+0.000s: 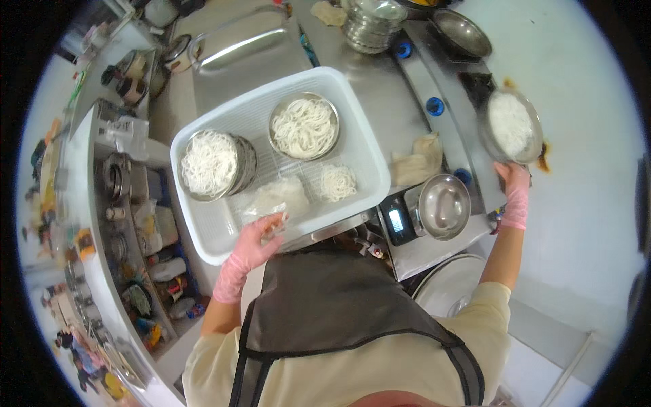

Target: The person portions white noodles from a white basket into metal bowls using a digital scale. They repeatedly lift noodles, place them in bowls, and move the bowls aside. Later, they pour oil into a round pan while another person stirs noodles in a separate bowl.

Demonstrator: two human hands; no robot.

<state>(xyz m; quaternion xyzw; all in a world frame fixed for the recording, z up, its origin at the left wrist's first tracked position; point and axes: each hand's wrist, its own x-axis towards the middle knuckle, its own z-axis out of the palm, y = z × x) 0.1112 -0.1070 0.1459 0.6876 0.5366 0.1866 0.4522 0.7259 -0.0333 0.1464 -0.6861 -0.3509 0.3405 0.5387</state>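
My left hand, in a pink glove, pinches the top of a clear plastic bag with pale contents at the near side of a white plastic basket. In the basket, noodles fill the top bowl of a tilted metal stack. Another metal bowl of noodles stands farther back, and a loose noodle nest lies beside the bag. On the far right my gloved right hand grips the near rim of a metal bowl holding white noodles. Its fingers under the bowl are hidden.
A digital scale carries a bare metal bowl, with a folded cloth behind it. Blue knobs line the stove front. Stacked metal bowls and a pan stand at the back. Cluttered shelves flank the left.
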